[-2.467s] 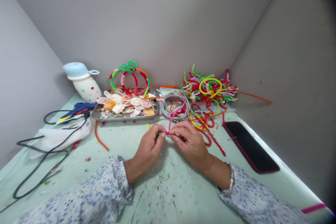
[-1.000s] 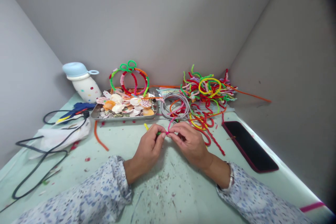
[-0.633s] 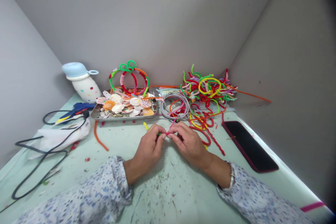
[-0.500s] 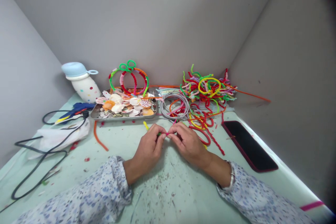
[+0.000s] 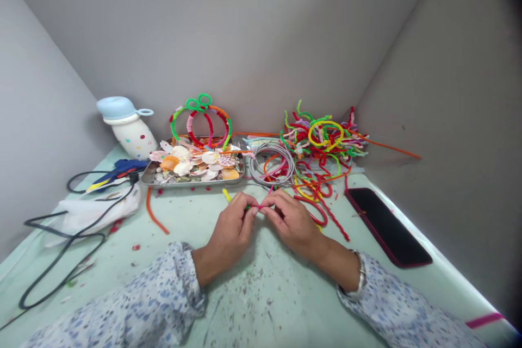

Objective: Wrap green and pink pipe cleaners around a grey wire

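Observation:
Fingertips meeting over the middle of the table, my left hand (image 5: pixel 230 231) and my right hand (image 5: pixel 294 224) both pinch a thin pipe cleaner. Its yellow end (image 5: pixel 227 194) sticks out beyond my left knuckles, and a bit of green shows by the left fingers. Bright pink shows between the two pinches, and a pink tip (image 5: pixel 271 189) pokes up above the right fingers. Most of the piece is hidden in my hands, so I cannot tell whether it is one length or several joined.
Behind my hands are a metal tray (image 5: pixel 191 185) of shells, pipe-cleaner hoops (image 5: pixel 172 124) and a grey wire coil (image 5: pixel 250 166). Tangled pipe cleaners (image 5: pixel 322 133) lie at the back right, near a phone (image 5: pixel 389 228). On the left are a bottle (image 5: pixel 132 133) and black cable (image 5: pixel 49 277).

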`<state>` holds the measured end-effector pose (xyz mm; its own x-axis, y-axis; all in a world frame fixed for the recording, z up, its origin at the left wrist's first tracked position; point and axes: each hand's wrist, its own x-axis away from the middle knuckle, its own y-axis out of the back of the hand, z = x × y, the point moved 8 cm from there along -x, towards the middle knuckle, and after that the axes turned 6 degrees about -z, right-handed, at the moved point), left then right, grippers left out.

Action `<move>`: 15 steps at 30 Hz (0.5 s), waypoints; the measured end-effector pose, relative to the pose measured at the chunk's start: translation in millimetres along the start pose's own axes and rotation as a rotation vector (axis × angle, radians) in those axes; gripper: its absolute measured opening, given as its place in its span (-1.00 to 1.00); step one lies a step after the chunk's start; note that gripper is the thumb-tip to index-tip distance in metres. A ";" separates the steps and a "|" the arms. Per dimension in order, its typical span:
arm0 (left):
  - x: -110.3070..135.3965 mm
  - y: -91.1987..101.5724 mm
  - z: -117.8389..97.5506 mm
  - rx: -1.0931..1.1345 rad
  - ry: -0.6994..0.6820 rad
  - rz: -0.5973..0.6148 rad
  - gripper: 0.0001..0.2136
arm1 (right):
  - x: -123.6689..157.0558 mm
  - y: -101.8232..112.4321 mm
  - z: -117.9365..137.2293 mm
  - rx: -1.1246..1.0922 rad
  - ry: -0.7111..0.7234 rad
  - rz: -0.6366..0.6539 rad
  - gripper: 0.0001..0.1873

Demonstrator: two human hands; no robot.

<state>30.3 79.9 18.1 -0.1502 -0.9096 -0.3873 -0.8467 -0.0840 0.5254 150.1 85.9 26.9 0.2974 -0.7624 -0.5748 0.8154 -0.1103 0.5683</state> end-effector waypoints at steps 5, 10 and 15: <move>0.4 -0.1 -1.5 -0.004 -0.014 0.003 -0.86 | 0.1 -3.1 -3.5 -0.010 -0.033 0.055 -0.92; 0.8 0.0 -2.9 -0.008 -0.024 0.006 -0.88 | -0.8 -3.0 -5.2 -0.049 -0.055 0.074 -0.91; 0.8 1.2 2.1 0.036 0.019 -0.012 -0.87 | 0.3 -2.2 -11.2 -0.138 -0.138 0.034 -0.93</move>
<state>28.0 79.9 16.9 -0.1303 -0.9161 -0.3791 -0.8661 -0.0809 0.4933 154.0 93.0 18.9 0.2630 -0.8454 -0.4648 0.8692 -0.0015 0.4945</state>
